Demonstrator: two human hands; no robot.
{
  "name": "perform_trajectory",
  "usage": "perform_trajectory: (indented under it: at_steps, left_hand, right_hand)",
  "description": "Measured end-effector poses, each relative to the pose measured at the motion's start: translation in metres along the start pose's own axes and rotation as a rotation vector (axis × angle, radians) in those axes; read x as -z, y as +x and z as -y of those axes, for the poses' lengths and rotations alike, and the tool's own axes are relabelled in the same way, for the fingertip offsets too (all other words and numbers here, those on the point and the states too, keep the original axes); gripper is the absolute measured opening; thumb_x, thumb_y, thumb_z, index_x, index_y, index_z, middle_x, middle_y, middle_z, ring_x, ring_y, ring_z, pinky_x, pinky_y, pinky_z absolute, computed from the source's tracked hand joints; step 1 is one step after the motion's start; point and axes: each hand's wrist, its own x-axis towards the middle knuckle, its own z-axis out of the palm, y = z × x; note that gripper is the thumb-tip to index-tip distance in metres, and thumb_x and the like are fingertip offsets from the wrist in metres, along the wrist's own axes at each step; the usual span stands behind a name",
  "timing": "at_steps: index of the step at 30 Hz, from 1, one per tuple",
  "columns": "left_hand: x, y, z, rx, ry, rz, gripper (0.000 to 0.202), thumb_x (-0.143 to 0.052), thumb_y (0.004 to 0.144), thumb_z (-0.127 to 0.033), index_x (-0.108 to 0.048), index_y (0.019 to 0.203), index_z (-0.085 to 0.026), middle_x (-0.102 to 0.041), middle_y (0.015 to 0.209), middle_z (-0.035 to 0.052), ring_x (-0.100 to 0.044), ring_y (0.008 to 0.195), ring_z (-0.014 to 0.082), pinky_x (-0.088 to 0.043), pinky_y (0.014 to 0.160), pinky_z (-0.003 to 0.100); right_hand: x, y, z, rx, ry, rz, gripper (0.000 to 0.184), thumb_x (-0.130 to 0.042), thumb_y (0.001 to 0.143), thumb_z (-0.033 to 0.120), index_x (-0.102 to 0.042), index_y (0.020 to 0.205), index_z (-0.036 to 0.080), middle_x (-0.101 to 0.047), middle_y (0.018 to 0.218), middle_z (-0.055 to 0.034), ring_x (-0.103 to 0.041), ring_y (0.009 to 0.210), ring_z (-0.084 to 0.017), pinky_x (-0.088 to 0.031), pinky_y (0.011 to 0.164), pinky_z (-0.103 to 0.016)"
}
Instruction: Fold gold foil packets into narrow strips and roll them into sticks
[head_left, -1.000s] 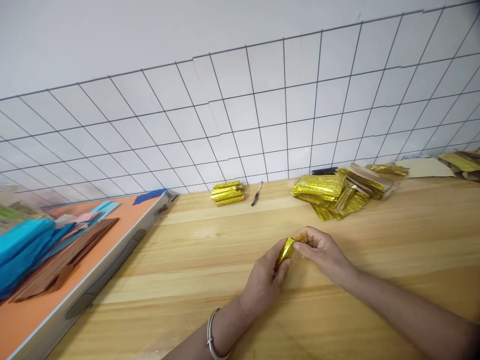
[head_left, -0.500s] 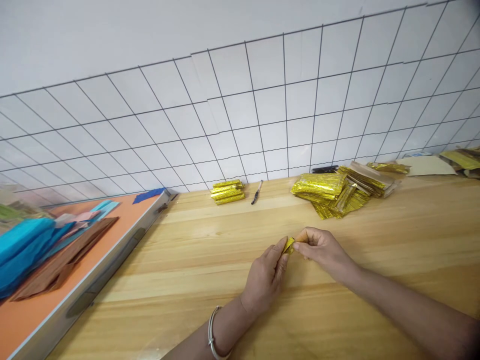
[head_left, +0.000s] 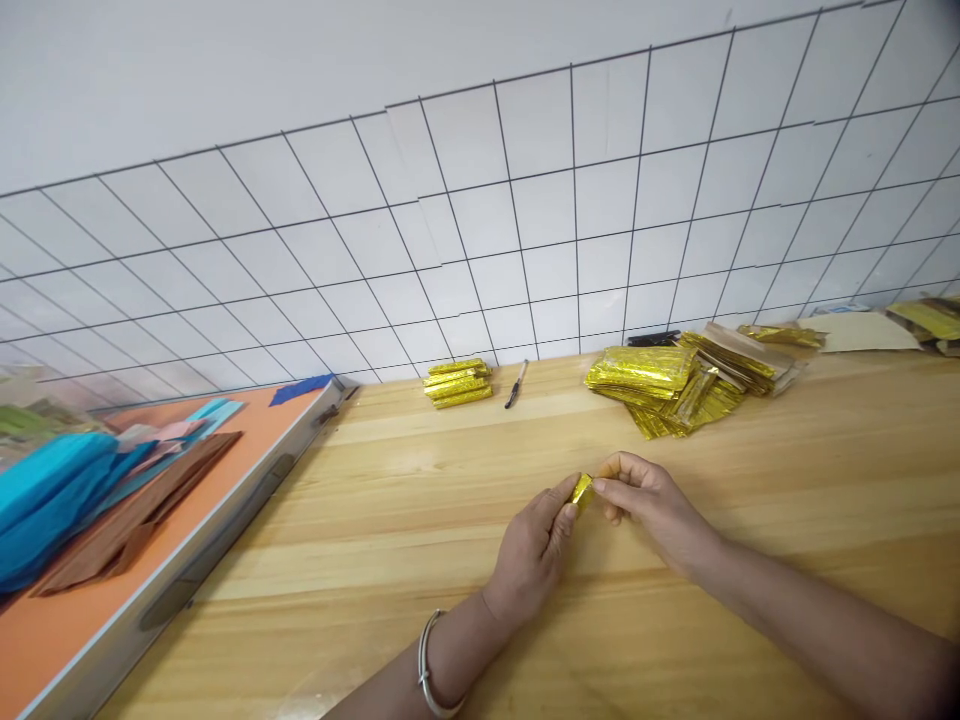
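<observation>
A small piece of shiny gold foil (head_left: 582,489) shows between my two hands, above the middle of the wooden table (head_left: 360,560). My left hand (head_left: 534,545) pinches it between thumb and fingers; much of the piece is hidden by them. At its upper right end, my right hand (head_left: 645,500) is closed, thumb and forefinger pressed together on the edge of the foil. Farther back lie several gold foil rolls or folded strips (head_left: 457,384) side by side. A pen (head_left: 516,385) rests just right of them.
Stacked gold foil sheets (head_left: 641,372) lie by the gridded wall (head_left: 540,200), with brownish sheets (head_left: 739,360) beside them. A pale sheet (head_left: 862,332) is farther right. At left, an orange board (head_left: 247,415) with a raised edge carries blue crepe paper (head_left: 56,500) and brown paper (head_left: 142,510).
The gold foil piece is turned slightly and shows more between my hands. The fingers of my right hand have shifted a little, the lower ones spreading more. The rest stays put.
</observation>
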Motion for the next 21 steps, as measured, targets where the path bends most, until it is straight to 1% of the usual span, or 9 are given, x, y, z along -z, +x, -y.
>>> perform_trajectory:
  at_steps: [2, 4, 6, 9, 13, 21]
  left_hand:
    - [-0.0001, 0.0008, -0.0023, 0.056, -0.113, 0.02, 0.042, -0.038, 0.095, -0.038, -0.049, 0.131, -0.019, -0.064, 0.109, 0.0086, -0.06, 0.087, 0.0167, -0.051, 0.076, 0.029]
    - [-0.0004, 0.0011, -0.0042, 0.118, -0.239, 0.035, 0.045, -0.039, 0.095, -0.041, -0.048, 0.132, -0.019, -0.064, 0.101, 0.0076, -0.056, 0.074, 0.0138, -0.049, 0.063, 0.025]
    - [-0.0009, 0.0011, -0.0056, 0.155, -0.341, 0.039, 0.047, -0.041, 0.094, -0.042, -0.047, 0.133, -0.017, -0.063, 0.099, 0.0074, -0.053, 0.07, 0.0121, -0.047, 0.059, 0.023]
    - [-0.0013, 0.0012, -0.0068, 0.155, -0.39, 0.035, 0.048, -0.043, 0.093, -0.044, -0.049, 0.132, -0.016, -0.062, 0.098, 0.0075, -0.05, 0.069, 0.0113, -0.046, 0.059, 0.022]
    - [-0.0016, 0.0018, -0.0079, 0.135, -0.35, 0.015, 0.047, -0.044, 0.092, -0.043, -0.051, 0.131, -0.017, -0.062, 0.098, 0.0076, -0.05, 0.072, 0.0119, -0.044, 0.061, 0.022]
    - [-0.007, 0.0013, -0.0037, 0.09, -0.309, -0.012, 0.042, -0.045, 0.093, -0.039, -0.053, 0.128, -0.018, -0.06, 0.097, 0.0074, -0.05, 0.075, 0.0124, -0.045, 0.066, 0.023]
  right_hand:
    - [0.0003, 0.0001, -0.0018, 0.001, 0.063, 0.018, 0.02, -0.065, 0.078, 0.036, -0.056, 0.081, 0.018, -0.056, 0.063, 0.0034, -0.05, 0.059, -0.01, -0.039, 0.059, -0.026]
    - [0.0004, 0.0003, -0.0037, -0.002, 0.11, 0.048, 0.022, -0.067, 0.077, 0.035, -0.056, 0.086, 0.018, -0.057, 0.067, 0.0029, -0.051, 0.059, -0.011, -0.04, 0.059, -0.026]
    - [0.0002, 0.0003, -0.0053, 0.0, 0.126, 0.078, 0.023, -0.067, 0.078, 0.036, -0.055, 0.088, 0.019, -0.058, 0.069, 0.0028, -0.052, 0.059, -0.01, -0.039, 0.058, -0.026]
    - [-0.0004, 0.0002, -0.0061, 0.016, 0.121, 0.084, 0.023, -0.066, 0.078, 0.036, -0.055, 0.087, 0.019, -0.058, 0.07, 0.0032, -0.051, 0.058, -0.009, -0.039, 0.057, -0.025]
    - [-0.0009, -0.0004, -0.0053, 0.021, 0.092, 0.072, 0.023, -0.066, 0.078, 0.037, -0.054, 0.084, 0.019, -0.055, 0.065, 0.0046, -0.051, 0.057, -0.009, -0.038, 0.056, -0.025]
    - [-0.0046, -0.0004, -0.0036, 0.037, 0.022, 0.025, 0.024, -0.068, 0.077, 0.037, -0.051, 0.081, 0.019, -0.054, 0.065, 0.0053, -0.05, 0.056, -0.008, -0.038, 0.055, -0.024]
